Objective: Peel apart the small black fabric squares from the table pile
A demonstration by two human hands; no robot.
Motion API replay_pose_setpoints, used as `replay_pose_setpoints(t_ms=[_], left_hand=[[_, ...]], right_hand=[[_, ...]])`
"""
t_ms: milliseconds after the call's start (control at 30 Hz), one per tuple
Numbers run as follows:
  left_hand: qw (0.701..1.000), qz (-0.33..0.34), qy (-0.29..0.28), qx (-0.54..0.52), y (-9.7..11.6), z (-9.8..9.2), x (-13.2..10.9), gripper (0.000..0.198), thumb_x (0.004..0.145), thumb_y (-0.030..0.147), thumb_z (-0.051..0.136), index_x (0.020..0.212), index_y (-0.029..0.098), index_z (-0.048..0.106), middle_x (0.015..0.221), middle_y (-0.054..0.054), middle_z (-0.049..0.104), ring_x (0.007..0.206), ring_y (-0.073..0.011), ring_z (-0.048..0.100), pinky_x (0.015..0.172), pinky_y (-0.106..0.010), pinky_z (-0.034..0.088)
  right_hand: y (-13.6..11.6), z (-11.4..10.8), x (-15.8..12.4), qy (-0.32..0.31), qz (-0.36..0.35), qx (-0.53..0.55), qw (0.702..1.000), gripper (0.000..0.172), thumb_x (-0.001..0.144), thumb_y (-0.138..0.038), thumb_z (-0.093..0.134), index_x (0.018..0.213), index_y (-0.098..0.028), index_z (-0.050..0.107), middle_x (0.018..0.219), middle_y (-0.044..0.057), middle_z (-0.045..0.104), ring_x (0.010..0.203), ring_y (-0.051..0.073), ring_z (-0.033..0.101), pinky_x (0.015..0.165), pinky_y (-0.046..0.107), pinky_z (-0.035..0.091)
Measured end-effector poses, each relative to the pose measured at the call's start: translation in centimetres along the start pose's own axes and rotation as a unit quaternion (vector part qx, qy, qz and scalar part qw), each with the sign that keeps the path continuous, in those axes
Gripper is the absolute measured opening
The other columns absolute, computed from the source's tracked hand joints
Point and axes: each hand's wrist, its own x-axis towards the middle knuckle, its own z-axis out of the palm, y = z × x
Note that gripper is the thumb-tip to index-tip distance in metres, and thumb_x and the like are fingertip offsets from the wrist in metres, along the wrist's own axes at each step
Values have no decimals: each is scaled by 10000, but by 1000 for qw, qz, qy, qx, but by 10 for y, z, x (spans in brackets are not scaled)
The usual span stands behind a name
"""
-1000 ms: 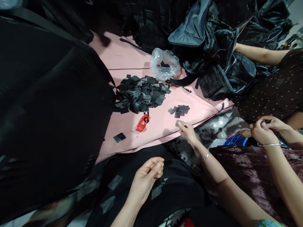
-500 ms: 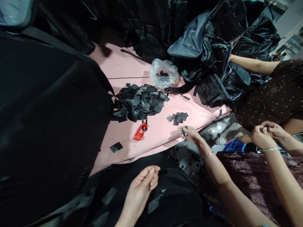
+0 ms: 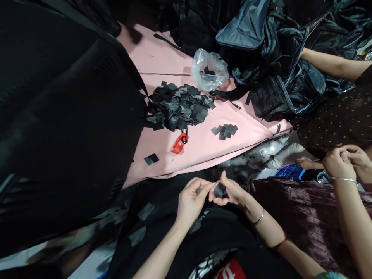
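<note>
Over my lap, my left hand [image 3: 192, 201] and my right hand [image 3: 232, 192] meet. A small dark square piece [image 3: 220, 190] lies in my right hand, its thumb raised beside it. My left fingertips pinch together at the left edge of that square; whether they grip its edge or a thin layer of it is too small to tell. Beyond my hands, a small cluster of dark squares [image 3: 224, 131] rests on the pink cloth [image 3: 197, 149]. A larger heap of dark squares [image 3: 180, 106] sits farther left, and one lone square [image 3: 151, 159] lies nearer me.
A red loop [image 3: 179, 144] lies below the heap. Behind it stands a clear plastic bag [image 3: 209, 71] with dark pieces inside. Black bags [image 3: 270, 93] crowd the back right; large black fabric [image 3: 72, 135] fills the left. Co-workers' hands [image 3: 343, 161] and an arm [image 3: 328, 64] are at right.
My right hand has come back from beside the cluster with the dark square, and my left hand has moved right to meet it. The view has shifted slightly.
</note>
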Motion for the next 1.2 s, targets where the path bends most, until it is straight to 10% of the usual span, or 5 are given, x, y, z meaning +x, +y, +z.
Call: replay_pose_setpoints(t_ms=[167,500,833,1033,1200], left_hand=[[957,-104,78,-261,0,-14,-2,235,699,356,689,626,173,561,581,32,449,527,-94,402,490,-225,333],[939,-175,-24,-295,7,-11,-10,357,627,352,774,891,143,652,664,-11,561,549,-96,452,517,-244,369],[971,-136,30,-195,-2,-5,-4,324,661,443,713,663,148,581,509,66,343,458,-58,254,439,-211,193],[989,-86,62,-104,5,8,57,290,734,447,580,642,189,486,470,86,258,415,-79,225,426,-224,195],[996,-37,71,27,8,29,139,316,733,433,561,542,189,496,468,29,392,512,-139,395,530,-266,305]], right_hand=[[-5,-5,-4,9,-76,48,996,487,717,-524,683,972,-122,582,732,44,616,513,73,489,427,181,327],[8,-3,4,222,-121,-74,965,518,693,-594,634,499,-159,430,372,-72,327,335,22,224,349,195,139],[7,-5,1,90,-81,-125,985,563,741,-645,564,516,-136,478,373,-56,367,324,28,285,355,187,172],[4,-14,-2,109,-103,21,988,435,762,-554,613,796,-124,555,579,-9,535,419,42,406,380,157,220],[7,-22,1,185,-137,3,973,481,703,-578,653,661,-111,545,442,-30,473,338,29,331,340,159,154]])
